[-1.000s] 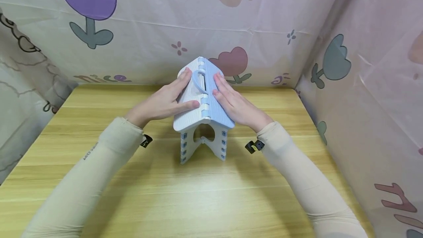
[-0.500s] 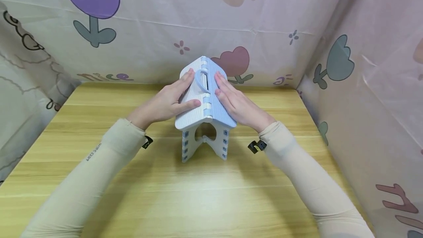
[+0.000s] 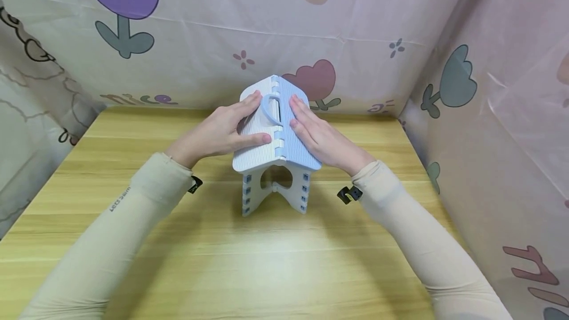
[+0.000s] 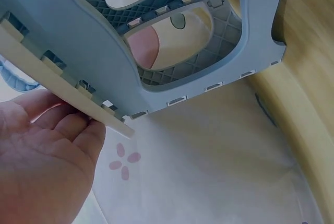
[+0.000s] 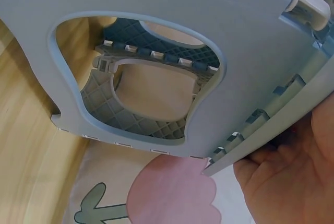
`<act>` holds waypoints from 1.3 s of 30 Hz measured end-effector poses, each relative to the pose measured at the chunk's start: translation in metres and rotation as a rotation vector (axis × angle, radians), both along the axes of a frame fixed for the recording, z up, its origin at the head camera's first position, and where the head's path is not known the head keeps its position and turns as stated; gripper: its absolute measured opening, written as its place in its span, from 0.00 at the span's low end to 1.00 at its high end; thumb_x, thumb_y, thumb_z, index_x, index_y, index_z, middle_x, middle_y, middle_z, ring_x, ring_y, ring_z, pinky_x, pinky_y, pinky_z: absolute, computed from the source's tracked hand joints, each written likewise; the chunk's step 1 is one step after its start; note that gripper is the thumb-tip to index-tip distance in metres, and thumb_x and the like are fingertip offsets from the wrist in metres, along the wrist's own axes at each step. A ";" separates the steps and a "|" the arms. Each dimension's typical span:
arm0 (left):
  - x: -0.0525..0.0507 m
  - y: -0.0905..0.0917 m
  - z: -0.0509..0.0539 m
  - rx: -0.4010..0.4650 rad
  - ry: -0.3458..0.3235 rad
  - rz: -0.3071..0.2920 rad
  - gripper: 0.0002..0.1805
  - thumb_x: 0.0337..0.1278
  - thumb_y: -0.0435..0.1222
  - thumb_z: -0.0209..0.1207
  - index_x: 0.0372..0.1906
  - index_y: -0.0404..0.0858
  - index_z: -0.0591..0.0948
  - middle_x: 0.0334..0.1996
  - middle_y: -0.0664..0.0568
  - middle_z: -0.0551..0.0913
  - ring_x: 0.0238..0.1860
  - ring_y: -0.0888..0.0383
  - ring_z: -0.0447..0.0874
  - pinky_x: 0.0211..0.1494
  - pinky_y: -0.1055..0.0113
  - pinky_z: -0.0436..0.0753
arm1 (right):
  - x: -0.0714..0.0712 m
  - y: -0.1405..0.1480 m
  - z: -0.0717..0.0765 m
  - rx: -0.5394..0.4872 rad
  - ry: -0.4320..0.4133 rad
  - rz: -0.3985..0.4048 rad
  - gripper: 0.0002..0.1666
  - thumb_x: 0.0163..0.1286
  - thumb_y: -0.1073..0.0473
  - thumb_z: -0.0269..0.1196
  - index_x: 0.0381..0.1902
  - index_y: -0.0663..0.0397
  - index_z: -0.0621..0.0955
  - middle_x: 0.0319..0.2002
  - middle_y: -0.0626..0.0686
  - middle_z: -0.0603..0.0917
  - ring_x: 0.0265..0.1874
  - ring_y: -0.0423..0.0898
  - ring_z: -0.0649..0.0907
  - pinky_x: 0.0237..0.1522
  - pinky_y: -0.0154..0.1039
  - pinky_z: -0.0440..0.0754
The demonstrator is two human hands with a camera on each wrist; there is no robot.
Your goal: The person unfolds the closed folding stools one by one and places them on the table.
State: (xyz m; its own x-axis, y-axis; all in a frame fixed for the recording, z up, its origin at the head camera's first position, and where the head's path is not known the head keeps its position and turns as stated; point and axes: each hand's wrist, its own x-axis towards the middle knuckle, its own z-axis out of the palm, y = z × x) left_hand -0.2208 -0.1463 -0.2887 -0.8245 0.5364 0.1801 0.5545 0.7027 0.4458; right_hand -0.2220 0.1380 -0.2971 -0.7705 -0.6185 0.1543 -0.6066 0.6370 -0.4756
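In the head view a folding step stool [image 3: 291, 149] stands on the table, its top bent along the hinge like a roof. One half is white, the other light blue, and a blue carry handle [image 3: 264, 108] sticks up at the ridge. My left hand [image 3: 218, 132] lies on the white half, fingers extended and thumb apart towards the ridge. On the blue half rests my right hand [image 3: 326, 142], fingers straight and close together. Both wrist views look at the stool's side panels [image 4: 107, 51] with their large cut-outs. The fingertips on top are hidden there.
A wood-grain table [image 3: 200, 260] carries the stool. Behind it and on both sides hangs a pale printed cloth [image 3: 200, 58] with flowers and hearts, close to the table's back edge. A black clip [image 3: 349, 194] hangs at the right wrist.
The two halves of the stool's top have spread slightly apart, and its legs stand a little wider. Both hands stay on the halves and have moved outwards with them.
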 end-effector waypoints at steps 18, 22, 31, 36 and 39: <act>0.001 0.001 -0.001 -0.031 -0.019 0.024 0.60 0.63 0.66 0.68 0.87 0.39 0.54 0.87 0.47 0.53 0.88 0.46 0.52 0.89 0.47 0.57 | 0.000 0.002 0.002 0.071 0.025 0.008 0.38 0.90 0.44 0.38 0.88 0.55 0.49 0.89 0.51 0.44 0.89 0.47 0.45 0.90 0.48 0.47; 0.002 0.004 0.002 -0.069 -0.026 0.043 0.61 0.59 0.68 0.69 0.86 0.38 0.58 0.87 0.47 0.55 0.88 0.47 0.52 0.89 0.47 0.58 | -0.002 0.003 0.003 0.105 0.029 0.005 0.38 0.90 0.44 0.40 0.88 0.55 0.52 0.89 0.52 0.46 0.89 0.48 0.46 0.90 0.48 0.47; 0.004 0.009 0.005 -0.110 -0.054 0.051 0.63 0.57 0.71 0.68 0.86 0.38 0.58 0.87 0.46 0.55 0.88 0.46 0.52 0.88 0.46 0.60 | 0.000 0.004 0.009 0.173 0.023 0.008 0.38 0.89 0.44 0.43 0.87 0.56 0.53 0.89 0.53 0.48 0.89 0.49 0.47 0.90 0.48 0.47; 0.008 0.007 0.003 -0.101 -0.047 0.051 0.62 0.58 0.69 0.69 0.85 0.37 0.58 0.87 0.44 0.56 0.88 0.44 0.54 0.88 0.46 0.61 | 0.003 0.002 0.009 0.167 0.026 0.023 0.38 0.90 0.44 0.43 0.87 0.57 0.54 0.89 0.54 0.48 0.89 0.49 0.48 0.90 0.48 0.47; 0.010 0.004 0.000 -0.074 -0.027 0.053 0.61 0.59 0.67 0.69 0.85 0.37 0.59 0.86 0.44 0.58 0.87 0.44 0.55 0.87 0.46 0.62 | 0.004 0.002 0.009 0.134 0.026 0.026 0.38 0.89 0.44 0.45 0.86 0.57 0.56 0.89 0.55 0.50 0.89 0.50 0.49 0.89 0.48 0.48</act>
State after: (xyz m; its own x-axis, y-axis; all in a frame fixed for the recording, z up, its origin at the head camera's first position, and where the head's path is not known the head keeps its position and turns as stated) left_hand -0.2108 -0.1426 -0.2886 -0.8564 0.5025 0.1186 0.5037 0.7627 0.4057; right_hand -0.2180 0.1404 -0.2883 -0.7509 -0.6544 0.0888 -0.6347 0.6779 -0.3710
